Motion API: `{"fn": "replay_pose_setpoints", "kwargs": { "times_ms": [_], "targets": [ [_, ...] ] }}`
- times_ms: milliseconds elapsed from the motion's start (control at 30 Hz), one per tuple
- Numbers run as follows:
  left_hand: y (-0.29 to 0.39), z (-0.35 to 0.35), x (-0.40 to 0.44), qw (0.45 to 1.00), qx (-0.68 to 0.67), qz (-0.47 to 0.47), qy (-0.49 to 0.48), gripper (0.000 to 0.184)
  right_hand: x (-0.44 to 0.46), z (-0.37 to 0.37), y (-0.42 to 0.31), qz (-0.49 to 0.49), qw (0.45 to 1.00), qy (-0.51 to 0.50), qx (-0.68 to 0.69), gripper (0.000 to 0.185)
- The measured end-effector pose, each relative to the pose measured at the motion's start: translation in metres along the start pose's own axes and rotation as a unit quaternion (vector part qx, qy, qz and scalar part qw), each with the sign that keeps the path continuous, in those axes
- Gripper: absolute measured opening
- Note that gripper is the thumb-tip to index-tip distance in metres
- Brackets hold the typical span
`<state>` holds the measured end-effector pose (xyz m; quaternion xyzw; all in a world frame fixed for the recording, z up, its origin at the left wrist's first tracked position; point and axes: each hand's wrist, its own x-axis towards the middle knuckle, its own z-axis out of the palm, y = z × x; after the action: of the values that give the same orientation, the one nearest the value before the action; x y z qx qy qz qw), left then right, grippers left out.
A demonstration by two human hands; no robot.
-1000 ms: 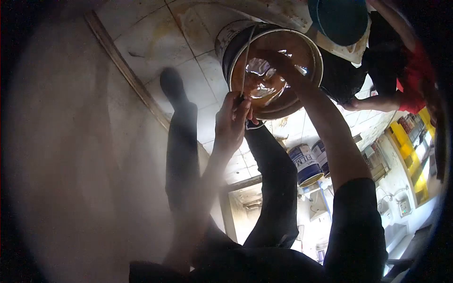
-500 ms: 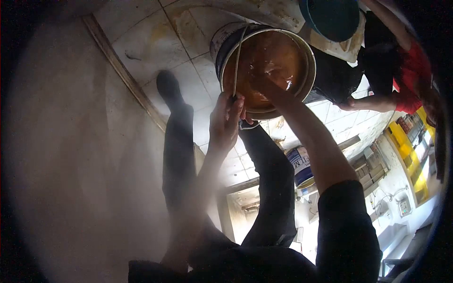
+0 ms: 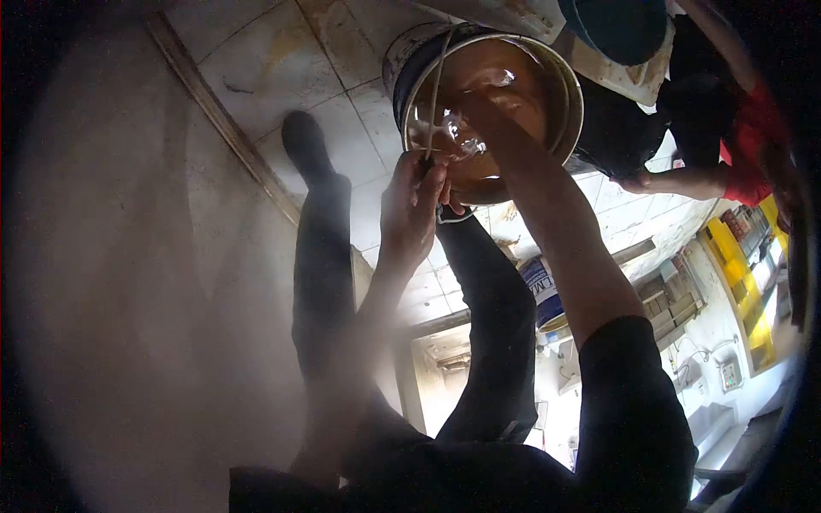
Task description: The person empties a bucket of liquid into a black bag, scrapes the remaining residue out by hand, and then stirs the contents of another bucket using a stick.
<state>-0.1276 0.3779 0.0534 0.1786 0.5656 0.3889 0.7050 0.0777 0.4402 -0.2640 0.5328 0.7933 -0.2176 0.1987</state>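
A large bucket [image 3: 571, 111] holds brown-orange liquid [image 3: 506, 75] with shiny ripples. My left hand [image 3: 412, 205] is closed on the bucket's wire handle [image 3: 437, 90] at the near rim, with fingers wrapped round its dark grip. My right hand [image 3: 473, 111] reaches into the bucket; its fingers are hidden in the liquid, so I cannot make out whether they are open or closed.
A co-worker in a red sleeve [image 3: 746, 162] is at the right, near a dark bag [image 3: 620, 128]. A teal bucket [image 3: 620, 30] is at the top right. A labelled blue-and-white tin [image 3: 543, 291] stands below. My legs flank the floor tiles [image 3: 372, 128].
My right hand has moved about within the liquid, first left and down, then slightly back up, and the ripples have changed. My left hand keeps its hold on the handle. The view has shifted slightly.
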Motion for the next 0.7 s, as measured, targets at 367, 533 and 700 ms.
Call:
{"fn": "replay_pose_setpoints", "kwargs": {
  "times_ms": [367,533,700],
  "targets": [
    [0.005,0.012,0.001,0.997,-0.070,-0.016,-0.032,0.012,-0.049,-0.019,0.014,-0.160,0.985,-0.052,-0.038,0.030],
    [-0.003,0.013,0.001,0.996,-0.083,-0.001,-0.042,0.015,-0.031,-0.034,0.047,-0.134,0.989,-0.049,-0.023,0.030],
    [0.005,0.009,-0.001,0.998,-0.042,-0.017,-0.040,0.026,-0.023,-0.021,0.029,-0.091,0.995,-0.045,0.010,0.030]
  ]
}}
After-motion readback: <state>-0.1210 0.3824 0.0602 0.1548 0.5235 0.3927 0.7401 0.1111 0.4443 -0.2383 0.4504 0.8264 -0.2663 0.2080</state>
